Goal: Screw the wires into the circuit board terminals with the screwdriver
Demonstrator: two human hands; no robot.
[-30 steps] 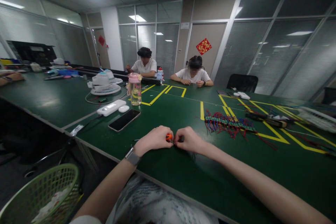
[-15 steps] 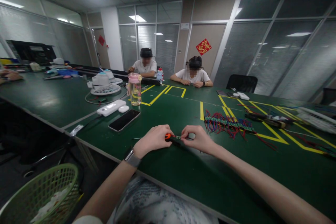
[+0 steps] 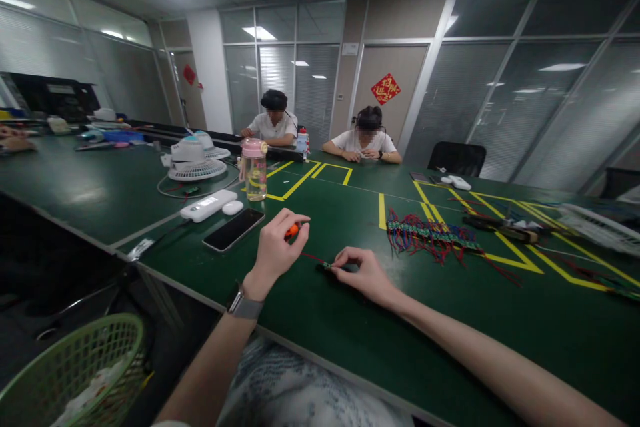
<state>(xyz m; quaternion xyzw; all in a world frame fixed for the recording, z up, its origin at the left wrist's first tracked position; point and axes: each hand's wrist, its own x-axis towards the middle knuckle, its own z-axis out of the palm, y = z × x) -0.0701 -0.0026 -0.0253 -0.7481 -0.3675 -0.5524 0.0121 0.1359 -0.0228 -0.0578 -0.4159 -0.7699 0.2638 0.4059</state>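
My left hand (image 3: 280,243) is raised a little over the green table, its fingers curled around an orange-handled screwdriver (image 3: 292,231). Most of that tool is hidden by the palm and fingers. To its right, my right hand (image 3: 363,273) rests low at the table and pinches a small green circuit board (image 3: 326,266) between thumb and fingertips. A thin red wire (image 3: 313,257) runs from the board towards my left hand. Beyond my right hand lies a row of similar circuit boards (image 3: 425,230) with red and blue wires.
A phone (image 3: 234,230), a white power strip (image 3: 209,205) and a pink-lidded bottle (image 3: 255,170) stand left of my hands. White fans (image 3: 195,160) sit farther back. Two people work across the table (image 3: 320,333). A green basket (image 3: 117,330) is on the floor at left.
My left hand has moved up and left with the screwdriver, away from the circuit board. My right hand has shifted slightly left, still pinching the board, and the red wire now shows.
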